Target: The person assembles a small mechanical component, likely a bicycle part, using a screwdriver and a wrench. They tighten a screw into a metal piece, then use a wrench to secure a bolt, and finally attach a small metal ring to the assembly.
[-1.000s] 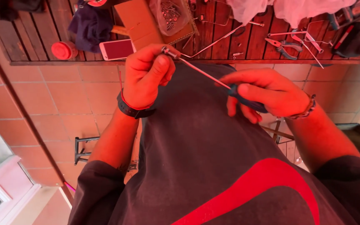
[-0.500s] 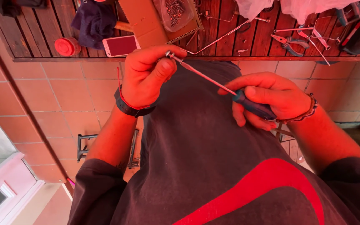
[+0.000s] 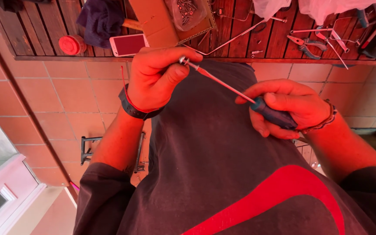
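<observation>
Left hand (image 3: 155, 78) pinches a small metal part (image 3: 182, 60), probably a screw or nut, at the near edge of the wooden bench (image 3: 44, 30). Right hand (image 3: 290, 109) is closed around the dark handle of a screwdriver (image 3: 249, 100), its tip meeting that part.

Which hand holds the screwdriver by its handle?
The right hand grips the dark handle of the screwdriver; the left hand only pinches a small part at its tip.
</observation>
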